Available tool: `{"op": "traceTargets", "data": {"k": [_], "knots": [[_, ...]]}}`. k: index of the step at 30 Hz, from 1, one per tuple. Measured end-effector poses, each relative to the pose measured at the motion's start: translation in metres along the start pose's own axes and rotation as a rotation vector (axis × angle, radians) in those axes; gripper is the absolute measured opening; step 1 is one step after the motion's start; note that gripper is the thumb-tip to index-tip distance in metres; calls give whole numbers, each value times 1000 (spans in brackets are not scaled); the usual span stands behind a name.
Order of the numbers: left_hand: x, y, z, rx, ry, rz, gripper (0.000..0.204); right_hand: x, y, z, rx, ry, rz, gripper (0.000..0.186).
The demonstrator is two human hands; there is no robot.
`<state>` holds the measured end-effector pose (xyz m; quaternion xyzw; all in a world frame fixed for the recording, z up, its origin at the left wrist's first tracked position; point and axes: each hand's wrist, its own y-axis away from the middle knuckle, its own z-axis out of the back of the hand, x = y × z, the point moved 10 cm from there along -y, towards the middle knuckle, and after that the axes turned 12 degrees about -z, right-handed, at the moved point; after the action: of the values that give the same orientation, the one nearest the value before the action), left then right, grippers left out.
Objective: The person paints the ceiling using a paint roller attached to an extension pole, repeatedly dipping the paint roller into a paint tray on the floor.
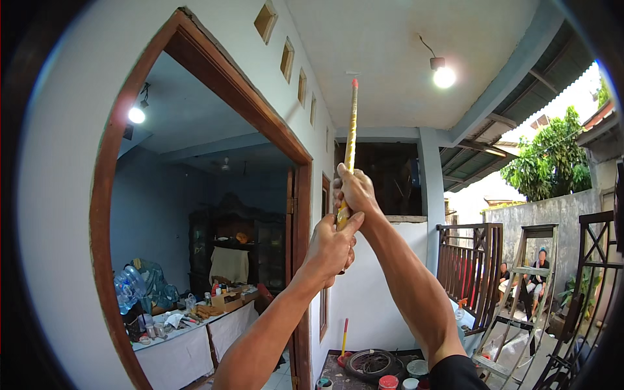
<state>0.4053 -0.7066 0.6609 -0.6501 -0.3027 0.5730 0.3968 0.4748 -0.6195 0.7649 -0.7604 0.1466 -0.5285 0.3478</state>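
Both my arms reach up and forward, gripping a long yellow pole (351,140) with a worn, wrapped-looking surface. My right hand (357,192) closes round it higher up. Just below, my left hand (330,246) is wrapped round its lower part. The pole rises steeply toward the white ceiling (390,39) and ends in a red tip. Beside that tip is a small pale strip (351,73); I cannot tell whether it belongs to the pole or the ceiling.
A lit bulb (444,77) hangs right of the pole. At left, a wooden door frame (103,227) opens onto a room with a cluttered table (175,351). Below are a wheel (370,365) and paint tubs (388,382). A stepladder (520,286) stands right, near seated people (538,276).
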Motion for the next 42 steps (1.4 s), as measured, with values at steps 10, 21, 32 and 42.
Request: {"op": "traceTargets", "data": {"k": [10,21,32,42], "knots": [[-130,88,-13,13,-21,-35,34,90,114,-68,3,-52,104,25],[-326,244,-45,43,24,-71,29,217,331,-171,-5,-93,109,19],[-423,387,-58,25,7,48,30,257,492,-235,157,-85,114,29],[-363,314,-58,98,-114,-45,27,228,405,-187,41,-59,126,27]]}}
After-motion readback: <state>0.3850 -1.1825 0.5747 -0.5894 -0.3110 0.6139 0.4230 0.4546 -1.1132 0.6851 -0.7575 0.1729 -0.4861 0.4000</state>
